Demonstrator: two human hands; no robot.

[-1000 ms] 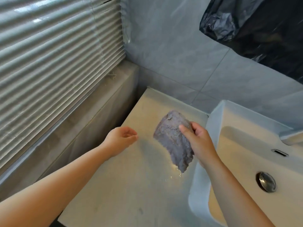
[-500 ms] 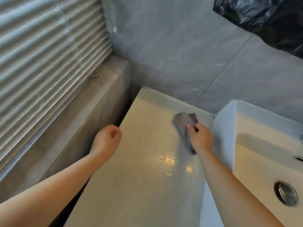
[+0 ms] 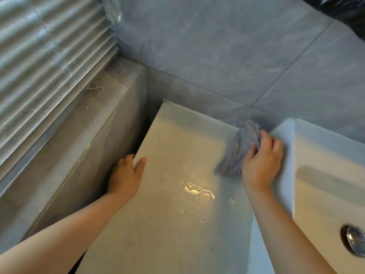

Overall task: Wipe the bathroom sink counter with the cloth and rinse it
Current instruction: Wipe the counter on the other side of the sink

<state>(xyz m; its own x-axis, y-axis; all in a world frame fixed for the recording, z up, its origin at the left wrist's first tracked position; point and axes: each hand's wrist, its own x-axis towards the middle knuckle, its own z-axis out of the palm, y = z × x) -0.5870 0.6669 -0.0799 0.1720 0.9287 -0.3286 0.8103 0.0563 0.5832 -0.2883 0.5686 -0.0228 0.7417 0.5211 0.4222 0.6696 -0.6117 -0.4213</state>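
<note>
A bunched grey-blue cloth (image 3: 240, 150) lies on the pale counter (image 3: 167, 224), near its back right corner, beside the raised white sink (image 3: 324, 155). My right hand (image 3: 261, 161) grips the cloth with curled fingers and holds it down on the counter. My left hand (image 3: 126, 175) rests on the counter's left edge, thumb on top, the other fingers hidden over the side. Drops and streaks of water (image 3: 199, 191) glint in the middle of the counter.
A tiled ledge (image 3: 79, 139) runs along the left under window blinds (image 3: 39, 56). Grey wall tiles (image 3: 227, 52) stand behind the counter. The sink drain (image 3: 354, 242) shows at the lower right. A black plastic bag (image 3: 343, 8) hangs at the top right.
My right hand brought the cloth down from the air onto the counter and slid it toward the back right corner. My left hand moved from above the counter to its left edge.
</note>
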